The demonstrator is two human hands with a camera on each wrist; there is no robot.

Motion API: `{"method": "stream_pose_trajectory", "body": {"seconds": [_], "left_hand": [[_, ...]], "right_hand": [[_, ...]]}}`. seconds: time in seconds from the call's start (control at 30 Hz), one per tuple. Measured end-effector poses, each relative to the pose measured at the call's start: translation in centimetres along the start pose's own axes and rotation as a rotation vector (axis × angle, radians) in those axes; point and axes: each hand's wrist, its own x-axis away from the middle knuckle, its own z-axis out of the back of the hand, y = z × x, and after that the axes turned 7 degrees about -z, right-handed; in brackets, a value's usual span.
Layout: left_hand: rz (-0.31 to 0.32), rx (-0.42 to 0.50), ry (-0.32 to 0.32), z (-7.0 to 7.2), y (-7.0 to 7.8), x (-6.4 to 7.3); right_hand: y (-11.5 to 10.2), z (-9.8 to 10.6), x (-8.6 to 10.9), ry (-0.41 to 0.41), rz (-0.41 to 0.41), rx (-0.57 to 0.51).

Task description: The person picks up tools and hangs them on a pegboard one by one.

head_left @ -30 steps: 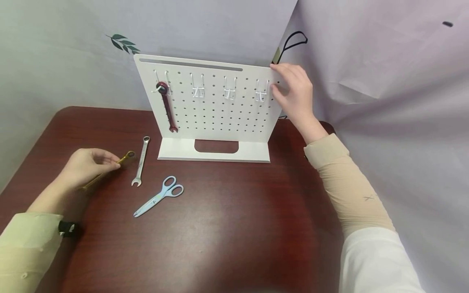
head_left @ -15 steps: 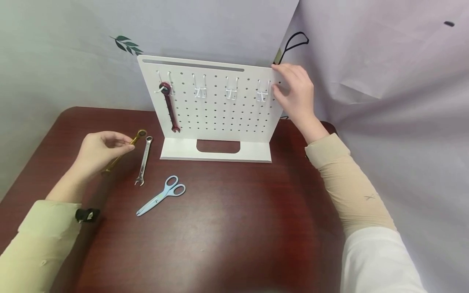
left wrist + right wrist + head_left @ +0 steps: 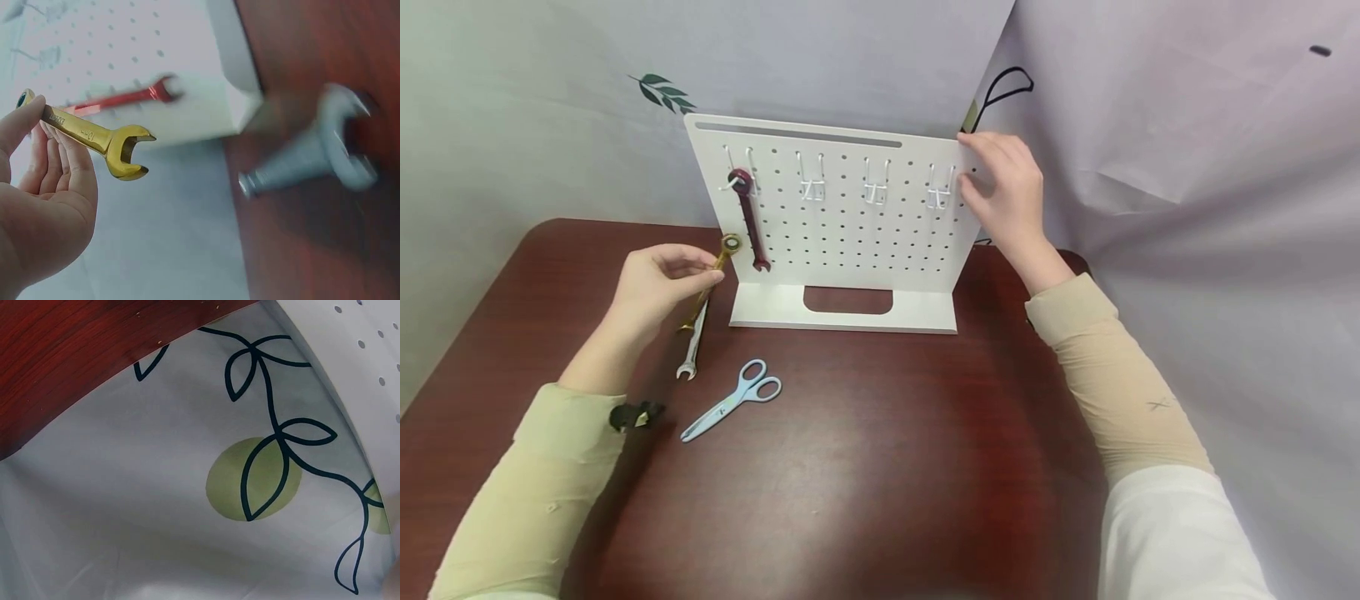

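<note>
My left hand [image 3: 655,282] pinches a gold combination wrench [image 3: 87,132] between thumb and fingers, its ring end up and its open end slanting down. In the head view the ring end overlaps the left edge of a white pegboard [image 3: 921,308]. From the pegboard's leftmost hook hangs a red wrench [image 3: 749,218], just right of the gold one. Below my left hand, a silver wrench [image 3: 693,350] lies on the table, its upper part covered by the gold wrench. My right hand [image 3: 1007,187] holds the pegboard's upper right edge, thumb in front and fingertips at the top.
Light-blue scissors [image 3: 730,406] lie on the dark red table [image 3: 865,467], in front of the pegboard. Several white double hooks [image 3: 875,193] run across the pegboard to the right of the red wrench. Behind the table hangs a pale curtain [image 3: 850,58] with leaf prints.
My left hand has carried the gold wrench up and to the right, from left of the silver wrench to the pegboard's left edge. My right hand stays at the pegboard's corner.
</note>
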Motion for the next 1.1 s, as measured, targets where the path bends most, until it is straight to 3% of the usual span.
{"method": "stream_pose_trajectory", "body": {"seconds": [0.23,0.5,0.87,1.1], "left_hand": [[-0.069,0.184,-0.015,-3.6,2.1,-1.2],[-0.1,0.254,-0.027,-6.6,3.5,-2.4],[-0.093,0.256,0.008,-8.5,3.7,-3.1],[-0.051,0.331,0.038,-9.2,3.5,-3.6]], "right_hand": [[0.0,0.0,0.0,0.003,-0.001,0.005],[0.1,0.0,0.0,-0.001,0.0,0.005],[0.2,-0.2,0.2,0.01,-0.001,0.004],[0.3,-0.3,0.2,0.024,0.005,0.0]]}}
